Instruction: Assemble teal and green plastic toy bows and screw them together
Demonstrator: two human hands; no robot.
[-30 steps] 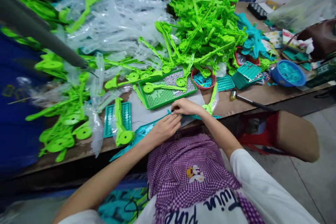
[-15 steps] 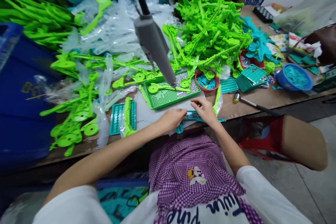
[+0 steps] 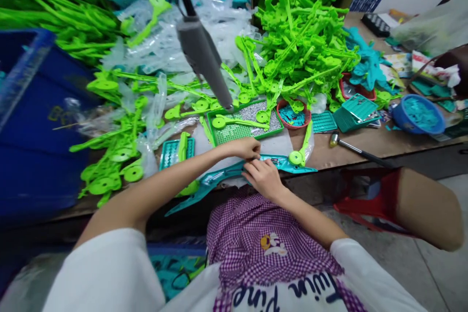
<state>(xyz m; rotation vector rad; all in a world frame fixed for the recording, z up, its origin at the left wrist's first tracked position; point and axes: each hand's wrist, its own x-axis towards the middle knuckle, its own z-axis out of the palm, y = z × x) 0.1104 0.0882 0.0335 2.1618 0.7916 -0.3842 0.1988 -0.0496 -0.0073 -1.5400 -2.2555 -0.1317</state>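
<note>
A long teal plastic piece (image 3: 215, 175) lies along the table's front edge, with small metal parts showing in its right section. My left hand (image 3: 245, 148) is over the middle of this piece, its fingers pinched together; what lies between them is too small to make out. Right beside it, my right hand (image 3: 262, 174) rests on the same piece, fingers bent and close together, their tips partly hidden. Behind the hands stands a green tray (image 3: 234, 132) with silvery small parts and a lime green piece across it. A grey tool (image 3: 204, 58) hangs above.
Lime green pieces (image 3: 300, 34) are heaped at the back. A red basket (image 3: 293, 124) and a blue bowl (image 3: 419, 113) hold teal parts. A hammer (image 3: 360, 150) lies at the right front edge. A blue bin (image 3: 40, 122) stands left, a red stool (image 3: 369, 200) right.
My left hand has moved up, and my right hand has moved left and down beside it. The teal piece now shows more of its length to the left. The view has shifted slightly.
</note>
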